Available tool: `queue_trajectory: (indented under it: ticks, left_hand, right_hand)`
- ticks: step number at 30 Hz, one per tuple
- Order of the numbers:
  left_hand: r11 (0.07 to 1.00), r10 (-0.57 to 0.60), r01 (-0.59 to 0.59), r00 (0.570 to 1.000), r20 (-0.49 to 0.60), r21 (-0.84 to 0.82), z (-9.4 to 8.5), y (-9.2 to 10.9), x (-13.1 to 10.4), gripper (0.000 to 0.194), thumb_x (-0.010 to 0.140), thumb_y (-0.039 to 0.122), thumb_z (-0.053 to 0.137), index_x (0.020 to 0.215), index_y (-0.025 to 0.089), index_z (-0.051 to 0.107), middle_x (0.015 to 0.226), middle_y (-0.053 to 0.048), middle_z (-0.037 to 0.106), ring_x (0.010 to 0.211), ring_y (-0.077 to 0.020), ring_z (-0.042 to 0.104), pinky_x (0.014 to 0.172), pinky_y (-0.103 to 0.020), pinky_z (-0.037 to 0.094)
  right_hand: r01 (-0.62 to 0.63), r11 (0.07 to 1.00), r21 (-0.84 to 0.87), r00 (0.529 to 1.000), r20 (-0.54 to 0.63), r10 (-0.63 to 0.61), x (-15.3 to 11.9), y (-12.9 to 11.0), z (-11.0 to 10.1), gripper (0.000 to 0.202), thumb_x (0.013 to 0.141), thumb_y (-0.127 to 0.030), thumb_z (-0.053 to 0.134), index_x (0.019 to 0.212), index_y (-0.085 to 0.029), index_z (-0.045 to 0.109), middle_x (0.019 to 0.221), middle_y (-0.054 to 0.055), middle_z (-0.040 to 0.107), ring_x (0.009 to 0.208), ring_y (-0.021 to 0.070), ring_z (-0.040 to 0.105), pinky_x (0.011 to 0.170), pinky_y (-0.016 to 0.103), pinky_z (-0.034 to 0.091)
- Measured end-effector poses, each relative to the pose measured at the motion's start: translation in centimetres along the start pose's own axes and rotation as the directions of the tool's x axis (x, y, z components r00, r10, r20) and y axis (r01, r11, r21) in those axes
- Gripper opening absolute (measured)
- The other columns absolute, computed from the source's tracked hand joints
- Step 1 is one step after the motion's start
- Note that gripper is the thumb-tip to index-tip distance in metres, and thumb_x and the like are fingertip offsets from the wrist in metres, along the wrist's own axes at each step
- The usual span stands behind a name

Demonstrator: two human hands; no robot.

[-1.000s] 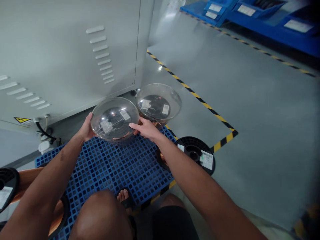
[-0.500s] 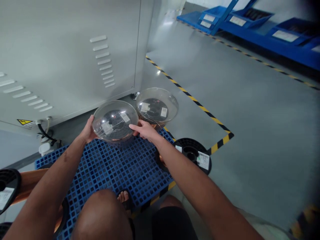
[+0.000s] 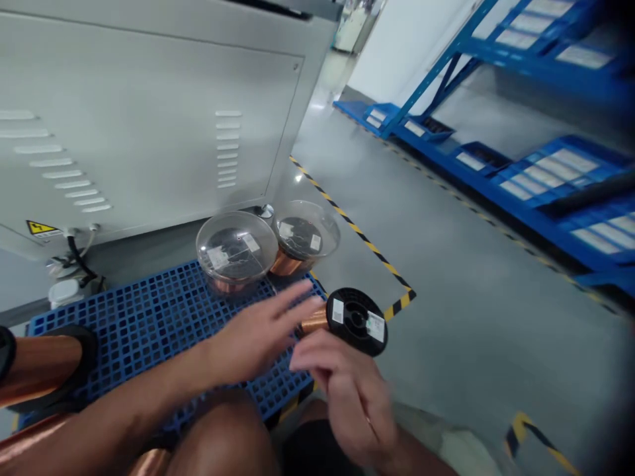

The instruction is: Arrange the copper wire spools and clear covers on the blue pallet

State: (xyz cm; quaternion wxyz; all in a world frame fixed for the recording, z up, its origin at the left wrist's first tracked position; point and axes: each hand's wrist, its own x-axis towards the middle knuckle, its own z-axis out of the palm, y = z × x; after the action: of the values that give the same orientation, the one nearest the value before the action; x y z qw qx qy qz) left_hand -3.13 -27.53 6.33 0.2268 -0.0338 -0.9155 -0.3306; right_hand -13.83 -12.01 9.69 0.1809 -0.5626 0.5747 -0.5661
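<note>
The left hand (image 3: 258, 336) extends its spread fingers, nothing visible in its grasp; the right hand (image 3: 347, 383) bends its fingers, too blurred to tell whether it holds anything. A black-flanged spool of copper wire (image 3: 356, 321) sits near them at two o'clock. One clear-plastic-covered copper spool (image 3: 233, 254) stands at eleven on a blue plastic grid pallet (image 3: 149, 317), another covered spool (image 3: 301, 233) at twelve.

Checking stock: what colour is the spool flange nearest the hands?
The spool flange is black, clearest in the head view.

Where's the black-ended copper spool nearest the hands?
Centre-right in the head view, the spool sits at the edge of the blue plastic pallet, beyond the right hand.
</note>
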Motion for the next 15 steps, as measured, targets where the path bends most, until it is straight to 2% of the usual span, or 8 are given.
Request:
queue_trajectory:
  ticks: [2, 4, 6, 9, 11, 12, 14, 15]
  left_hand:
    - [0.99, 0.14, -0.139, 0.986, 0.091, -0.016, 1.7, 0.4, 0.1, 0.043, 0.095, 0.019, 0.048, 0.138, 0.022, 0.05, 0.128, -0.013, 0.066, 0.108, -0.024, 0.068, 0.086, -0.037, 0.059]
    - [0.984, 0.169, -0.172, 0.983, 0.069, 0.044, 2.4, 0.0, -0.2, 0.028, 0.097, 0.021, 0.046, 0.12, 0.016, 0.061, 0.108, -0.011, 0.073, 0.089, -0.0226, 0.071, 0.076, -0.036, 0.059]
    - [0.99, 0.112, -0.109, 0.993, -0.032, 0.09, 2.3, -0.6, -0.6, 0.025, 0.097, 0.017, 0.043, 0.112, 0.014, 0.062, 0.102, -0.012, 0.074, 0.085, -0.0214, 0.07, 0.073, -0.035, 0.059]
    - [0.997, -0.008, 0.026, 0.97, -0.244, 0.068, 1.5, -1.2, -1.3, 0.032, 0.097, 0.015, 0.045, 0.127, 0.017, 0.054, 0.107, -0.012, 0.073, 0.092, -0.0201, 0.07, 0.078, -0.034, 0.06]
    - [0.994, -0.094, 0.108, 0.945, -0.313, 0.028, 1.2, -1.3, -1.6, 0.044, 0.096, 0.014, 0.048, 0.14, 0.022, 0.045, 0.112, -0.011, 0.072, 0.1, -0.0199, 0.07, 0.084, -0.034, 0.06]
    - [0.988, -0.142, 0.153, 0.936, -0.322, 0.007, 1.0, -1.3, -1.7, 0.05, 0.096, 0.013, 0.049, 0.144, 0.025, 0.041, 0.114, -0.011, 0.072, 0.103, -0.0199, 0.069, 0.087, -0.034, 0.06]
    - [0.971, -0.233, 0.238, 0.92, -0.314, -0.025, 0.9, -1.2, -1.6, 0.057, 0.096, 0.011, 0.049, 0.149, 0.028, 0.037, 0.119, -0.012, 0.07, 0.109, -0.0194, 0.068, 0.093, -0.035, 0.059]
    - [0.962, -0.268, 0.271, 0.912, -0.31, -0.033, 0.8, -1.1, -1.6, 0.059, 0.095, 0.011, 0.049, 0.15, 0.029, 0.036, 0.122, -0.012, 0.07, 0.112, -0.0192, 0.067, 0.095, -0.035, 0.058]
  right_hand:
    - [-0.036, 0.999, 0.031, 0.999, 0.017, 0.036, -0.7, -2.0, 0.5, 0.036, 0.103, -0.027, 0.035, 0.102, -0.03, 0.071, 0.078, 0.004, 0.068, 0.068, 0.0172, 0.063, 0.061, 0.031, 0.052]
    - [-0.124, 0.992, 0.033, 0.992, -0.012, 0.125, -1.0, -3.6, 0.7, 0.035, 0.103, -0.034, 0.038, 0.101, -0.034, 0.072, 0.075, 0.004, 0.068, 0.066, 0.0191, 0.063, 0.057, 0.032, 0.052]
    - [-0.239, 0.971, 0.011, 0.966, -0.096, 0.239, -1.2, -4.7, 0.6, 0.037, 0.102, -0.039, 0.037, 0.102, -0.037, 0.074, 0.086, 0.007, 0.071, 0.079, 0.0232, 0.066, 0.065, 0.037, 0.057]
    - [-0.417, 0.908, 0.043, 0.887, -0.198, 0.417, -1.8, -5.6, 0.1, 0.04, 0.101, -0.046, 0.035, 0.114, -0.038, 0.073, 0.129, 0.008, 0.064, 0.123, 0.031, 0.057, 0.097, 0.053, 0.054]
    - [-0.587, 0.79, 0.177, 0.782, -0.128, 0.61, -2.3, -5.7, -0.5, 0.043, 0.099, -0.053, 0.037, 0.125, -0.039, 0.068, 0.147, 0.005, 0.051, 0.139, 0.0323, 0.044, 0.108, 0.057, 0.046]
    - [-0.676, 0.687, 0.266, 0.703, -0.046, 0.71, -2.5, -5.7, -0.9, 0.044, 0.097, -0.057, 0.04, 0.128, -0.039, 0.066, 0.15, 0.004, 0.048, 0.14, 0.0327, 0.042, 0.109, 0.056, 0.046]
    - [-0.814, 0.393, 0.427, 0.505, 0.187, 0.843, -3.0, -6.0, -1.8, 0.05, 0.091, -0.066, 0.045, 0.128, -0.039, 0.065, 0.149, 0.007, 0.048, 0.133, 0.0346, 0.05, 0.102, 0.056, 0.051]
    - [-0.846, 0.239, 0.476, 0.414, 0.305, 0.858, -3.3, -6.3, -2.3, 0.053, 0.088, -0.07, 0.047, 0.125, -0.039, 0.068, 0.146, 0.009, 0.051, 0.126, 0.0352, 0.057, 0.099, 0.055, 0.054]
